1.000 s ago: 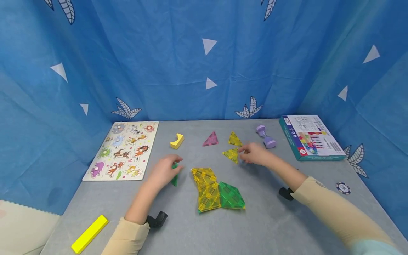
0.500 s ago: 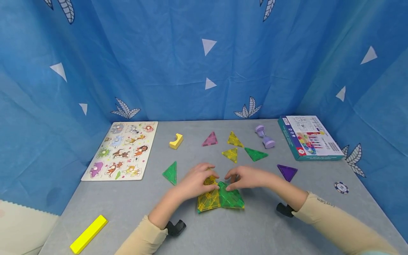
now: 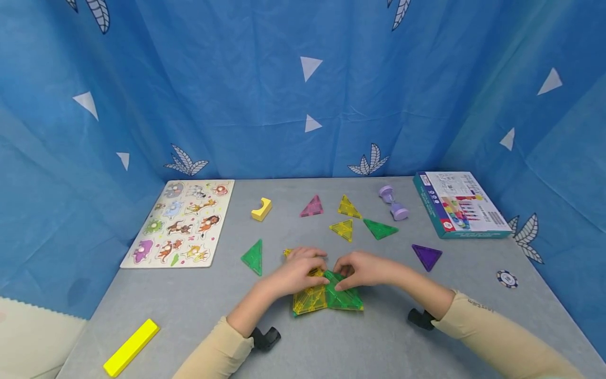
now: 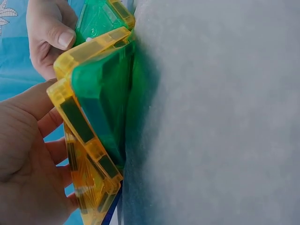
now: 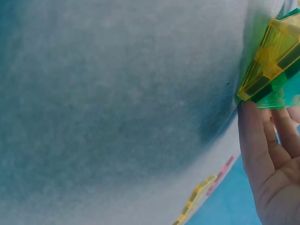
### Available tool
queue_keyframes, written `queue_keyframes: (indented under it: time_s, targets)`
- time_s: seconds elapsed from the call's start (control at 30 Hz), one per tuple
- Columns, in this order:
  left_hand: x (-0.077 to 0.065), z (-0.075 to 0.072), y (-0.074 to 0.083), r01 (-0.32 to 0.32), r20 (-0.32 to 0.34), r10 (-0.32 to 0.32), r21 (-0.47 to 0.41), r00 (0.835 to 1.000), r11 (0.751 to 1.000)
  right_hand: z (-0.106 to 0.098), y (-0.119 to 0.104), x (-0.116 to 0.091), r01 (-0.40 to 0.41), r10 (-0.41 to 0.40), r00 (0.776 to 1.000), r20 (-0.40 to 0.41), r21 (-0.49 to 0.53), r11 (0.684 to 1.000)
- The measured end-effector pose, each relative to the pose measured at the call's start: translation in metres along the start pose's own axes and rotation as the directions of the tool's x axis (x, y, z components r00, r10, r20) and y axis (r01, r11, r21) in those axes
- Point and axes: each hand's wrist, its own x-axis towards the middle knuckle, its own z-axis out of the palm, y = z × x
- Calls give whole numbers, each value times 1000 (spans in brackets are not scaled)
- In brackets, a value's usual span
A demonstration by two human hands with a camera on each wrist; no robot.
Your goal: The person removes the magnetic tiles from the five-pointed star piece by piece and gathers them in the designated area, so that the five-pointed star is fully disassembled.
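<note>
Tiles [image 3: 326, 296], one joined group at the middle of the surface [image 3: 341, 350], beneath both hands: yellow tiles [image 3: 309, 303] at left, green tiles [image 3: 346, 301] touching them at right; some faces tilted up from the surface.

Left hand [image 3: 293, 271]: fingers bent, thumb a little apart from them, gripping the yellow tiles.

Right hand [image 3: 366, 269]: fingers curled, small gap to the thumb, pinching the green tiles. Both thumb tips near each other at the join.

Loose triangles, lying on the surface: left green triangle [image 3: 253, 257], just beside the left hand; right green triangle [image 3: 380, 229], beyond the right hand; two yellow triangles [image 3: 343, 229], near one another; pink triangle [image 3: 312, 207]; purple triangle [image 3: 427, 256], beyond the right forearm.

Other items: puzzle board [image 3: 205, 243], animal pieces, far left; yellow bar [image 3: 131, 348], near left; arched block [image 3: 261, 210], yellow; hourglass [image 3: 394, 205], lilac, lying on its side; box [image 3: 464, 205], far right; chip [image 3: 507, 279], right; curtain [image 3: 265, 131], blue, behind.
</note>
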Motion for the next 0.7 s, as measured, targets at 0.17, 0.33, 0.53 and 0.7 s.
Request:
queue_keyframes:
  time_s: [0.17, 0.33, 0.53, 0.7]
  targets:
    - [1, 0, -1, 1, 19, -1, -12, 1000, 1000, 2, 3, -1, 18, -17, 1000, -15, 56, 998]
    - [2, 0, -1, -11, 29, 12, -34, 1000, 999, 4, 8, -4, 58, -54, 998, -44, 98, 993]
    - [1, -1, -4, -20, 28, 21, -53, 999, 998, 2, 19, -10, 35, -9, 994, -110, 236, 971]
    - [0, -2, -8, -34, 29, 36, -75, 999, 997, -6, 25, -19, 2, 38, 988, -151, 259, 966]
